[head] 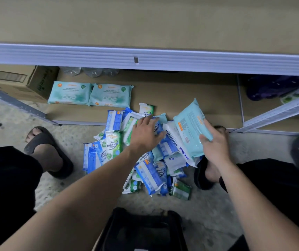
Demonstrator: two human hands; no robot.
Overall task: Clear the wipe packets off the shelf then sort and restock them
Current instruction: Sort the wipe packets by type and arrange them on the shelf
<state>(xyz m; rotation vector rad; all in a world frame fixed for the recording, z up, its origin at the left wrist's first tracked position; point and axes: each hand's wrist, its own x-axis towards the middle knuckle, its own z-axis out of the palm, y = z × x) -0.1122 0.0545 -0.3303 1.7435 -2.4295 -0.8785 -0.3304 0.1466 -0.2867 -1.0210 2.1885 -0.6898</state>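
A loose pile of wipe packets point(138, 156) is spread on the rough, speckled concrete floor point(69, 187) in front of the lowest shelf point(181, 98), a flat tan board edged in pale metal. The packets are soft, glossy plastic pillows, printed in blue, white and green. The left hand point(146, 134) is laid palm-down on top of the pile, fingers spread apart and touching a blue-and-white packet; nothing is seen to be clamped. A pale teal packet point(190, 127) is gripped by the right hand point(215, 144), fingers closed on its lower edge, and is held tilted above the pile. Two matching teal packets point(90, 94) lie flat, side by side, on the shelf board, beside a brown cardboard box point(18, 82). Dark rubbery sandals point(45, 151) are worn.
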